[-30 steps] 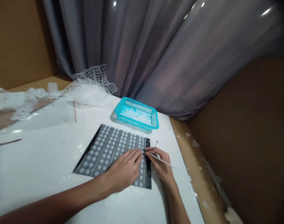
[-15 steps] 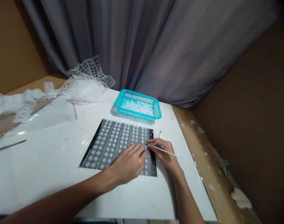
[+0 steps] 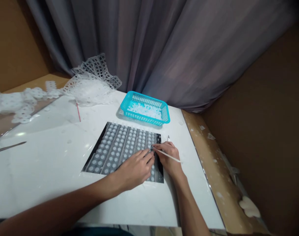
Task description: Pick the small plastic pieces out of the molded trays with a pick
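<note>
On the white table (image 3: 53, 154) lies the dark rectangular sheet covered in rows of pale round dots (image 3: 117, 147), just in front of the turquoise plastic basket (image 3: 141, 118) of white bits. The left hand (image 3: 136, 168) rests flat with fingers spread on the sheet's right part, pinning it. The right hand (image 3: 169, 158) is close beside it, pinched on a thin pale stick (image 3: 168, 156) whose tip meets a dot near the edge. The step looks like prising one dot loose, which calls for a steady sheet and a fine, shallow lift of the tip.

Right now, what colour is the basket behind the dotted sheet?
The basket is turquoise, in the head view.
</note>
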A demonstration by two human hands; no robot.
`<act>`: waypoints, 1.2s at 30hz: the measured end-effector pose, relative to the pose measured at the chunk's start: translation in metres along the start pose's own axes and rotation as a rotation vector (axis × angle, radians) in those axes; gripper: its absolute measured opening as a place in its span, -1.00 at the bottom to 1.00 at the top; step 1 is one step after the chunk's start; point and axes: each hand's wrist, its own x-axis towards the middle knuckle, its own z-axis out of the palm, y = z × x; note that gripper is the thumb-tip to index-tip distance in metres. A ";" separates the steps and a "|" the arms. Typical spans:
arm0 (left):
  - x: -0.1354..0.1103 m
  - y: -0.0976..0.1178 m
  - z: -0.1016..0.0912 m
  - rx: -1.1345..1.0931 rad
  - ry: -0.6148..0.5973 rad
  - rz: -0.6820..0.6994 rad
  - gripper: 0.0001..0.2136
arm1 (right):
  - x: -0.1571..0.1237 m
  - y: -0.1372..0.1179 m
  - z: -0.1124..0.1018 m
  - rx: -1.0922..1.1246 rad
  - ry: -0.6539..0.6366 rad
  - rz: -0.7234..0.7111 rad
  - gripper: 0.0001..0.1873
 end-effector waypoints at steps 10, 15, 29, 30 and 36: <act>-0.002 0.002 -0.001 0.012 -0.013 -0.014 -0.55 | 0.004 -0.004 -0.011 0.423 0.071 0.307 -0.85; -0.003 0.002 0.002 0.016 -0.008 -0.007 -0.57 | 0.002 -0.002 -0.014 0.439 -0.039 0.263 -0.86; -0.002 0.002 -0.001 0.015 -0.016 -0.010 -0.56 | -0.005 0.004 -0.008 0.192 -0.080 0.101 -0.87; -0.002 0.002 -0.001 0.012 -0.016 -0.011 -0.55 | -0.005 0.003 -0.007 0.164 -0.068 0.099 -0.86; -0.002 0.002 -0.003 0.009 -0.025 -0.015 -0.55 | -0.002 -0.010 0.000 0.261 0.074 0.241 -0.85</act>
